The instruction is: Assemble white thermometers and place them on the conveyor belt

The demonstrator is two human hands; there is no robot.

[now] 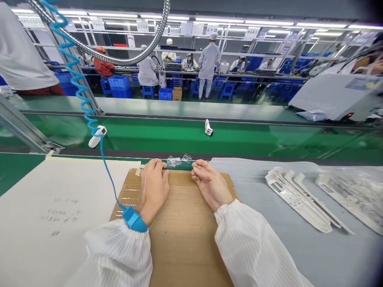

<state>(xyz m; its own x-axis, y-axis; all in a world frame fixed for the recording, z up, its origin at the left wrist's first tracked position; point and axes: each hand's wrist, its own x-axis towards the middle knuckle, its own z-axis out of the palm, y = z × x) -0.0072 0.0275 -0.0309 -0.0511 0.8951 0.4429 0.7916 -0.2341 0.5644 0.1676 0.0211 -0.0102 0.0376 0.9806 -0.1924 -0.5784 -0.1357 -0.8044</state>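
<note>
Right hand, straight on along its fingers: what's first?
Probably the clear plastic bag just past the fingertips of the right hand at the far edge of the cardboard; whether they touch is unclear.

— What sort of place is this?

— A factory assembly hall. A green conveyor belt (185,137) runs across the middle of the frame, with a small white part (208,128) sitting on it.

— And further back?

— Top centre, workers in white coats and caps (208,59) stand or sit on blue stools (148,91) along another line. Blue crates (119,83) are stacked beside them, under strip lights (209,20).

— Anything closer?

— Lower right, moulded white plastic parts (299,197) lie on a foam sheet (254,179). From the upper left a coiled blue cord (77,79) runs down to an antistatic wrist strap (135,219) behind the left hand (154,187), next to a striped cleanroom sleeve (119,255).
</note>
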